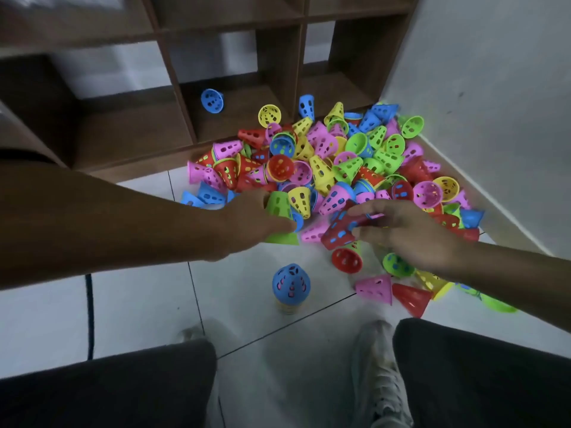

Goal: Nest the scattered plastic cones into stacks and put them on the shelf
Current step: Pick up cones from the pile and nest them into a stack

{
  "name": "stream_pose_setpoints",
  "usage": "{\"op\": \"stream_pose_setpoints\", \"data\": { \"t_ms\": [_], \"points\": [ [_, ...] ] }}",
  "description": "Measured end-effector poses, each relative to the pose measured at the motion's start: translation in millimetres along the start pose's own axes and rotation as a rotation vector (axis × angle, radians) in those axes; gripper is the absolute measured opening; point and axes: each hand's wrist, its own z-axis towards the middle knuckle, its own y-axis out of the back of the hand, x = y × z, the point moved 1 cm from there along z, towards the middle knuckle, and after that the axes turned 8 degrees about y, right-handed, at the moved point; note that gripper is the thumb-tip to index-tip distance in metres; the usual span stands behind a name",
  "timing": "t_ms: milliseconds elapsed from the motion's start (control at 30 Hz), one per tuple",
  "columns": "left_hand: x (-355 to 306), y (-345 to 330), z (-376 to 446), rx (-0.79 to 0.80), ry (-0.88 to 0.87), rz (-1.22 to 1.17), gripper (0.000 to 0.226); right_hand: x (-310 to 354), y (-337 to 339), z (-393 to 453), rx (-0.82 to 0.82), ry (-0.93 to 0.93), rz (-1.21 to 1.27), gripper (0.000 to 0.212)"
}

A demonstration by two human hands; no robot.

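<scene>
While crouched over tiled floor [139,304]: cone pile [324,162] heaped against shelf [185,125] foot and wall corner.
Left hand [247,223] gripping green cone [279,205]; right hand [408,233] pinching red cone [338,234]; blue-topped stack [291,284] upright nearby.

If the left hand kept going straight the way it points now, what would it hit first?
Nothing new: the left hand already grips a green cone. Just beyond it lies a yellow cone at the pile's edge, probably next, though depth is unclear.
</scene>
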Motion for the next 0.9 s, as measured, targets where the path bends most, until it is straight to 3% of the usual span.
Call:
{"op": "stream_pose_setpoints", "data": {
  "t_ms": [67, 367, 500, 700, 833, 900],
  "points": [
    [5, -15, -3, -0.032, 0.006, 0.002, 0.047, 9, 1, -3, 0.002, -0.024, 0.007, 0.025],
    [51, -50, -1, -0.194, -0.095, 0.080, 0.045, 37, 0, -18, -0.015, -0.115, 0.036, 0.026],
    [69, -51, 4, -0.058, -0.168, 0.200, 0.046, 39, -10, -12, -0.070, -0.186, 0.123, 0.029],
    [63, -30, 15, 0.143, -0.167, 0.359, 0.067, 40, -42, 5, -0.097, -0.183, 0.198, 0.045],
    [56, 4, 15, 0.189, -0.199, 0.489, 0.064, 31, -69, 14, -0.068, -0.143, 0.206, 0.067],
    [52, 23, 8, 0.213, -0.198, 0.563, 0.057, 24, -81, 13, -0.069, -0.133, 0.202, 0.067]
  ]
}}
